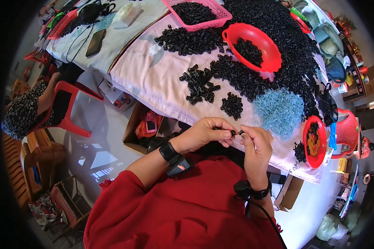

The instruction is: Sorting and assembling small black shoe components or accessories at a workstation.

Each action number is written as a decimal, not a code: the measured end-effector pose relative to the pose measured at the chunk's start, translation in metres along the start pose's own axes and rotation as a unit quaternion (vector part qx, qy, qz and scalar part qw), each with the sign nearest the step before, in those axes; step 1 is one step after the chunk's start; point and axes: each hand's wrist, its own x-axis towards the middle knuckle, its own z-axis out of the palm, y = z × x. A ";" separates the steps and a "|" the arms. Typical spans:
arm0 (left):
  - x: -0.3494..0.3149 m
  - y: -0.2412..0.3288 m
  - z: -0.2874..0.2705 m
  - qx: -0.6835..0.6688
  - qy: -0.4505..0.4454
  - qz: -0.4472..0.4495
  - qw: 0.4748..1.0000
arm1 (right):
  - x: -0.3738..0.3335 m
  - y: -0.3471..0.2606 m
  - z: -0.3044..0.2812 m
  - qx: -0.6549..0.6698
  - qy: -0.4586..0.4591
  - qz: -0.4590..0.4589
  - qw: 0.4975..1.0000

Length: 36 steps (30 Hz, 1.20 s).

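My left hand (204,133) and right hand (257,144) each pinch a black piece (233,133), which slack fingertips could drop.

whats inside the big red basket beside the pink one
Small black pieces lie heaped in the red basket, leaving part of its inside bare. Whatever is under the heap is covered and cannot be seen.

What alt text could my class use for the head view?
A left hand and a right hand pinch small black parts at a cloth-covered table. On it lie black heaps, a pink basket, red bowls and a blue tangle.
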 end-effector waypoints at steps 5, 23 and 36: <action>0.000 -0.001 0.002 0.002 0.006 -0.005 1.000 | 0.000 -0.004 0.003 -0.014 0.002 0.007 1.000; -0.002 -0.003 -0.001 0.024 0.031 -0.035 0.999 | 0.001 0.007 0.011 -0.038 -0.025 -0.008 0.999; -0.005 -0.002 0.008 0.007 0.041 -0.040 0.998 | -0.010 0.010 0.015 0.102 -0.003 0.098 0.990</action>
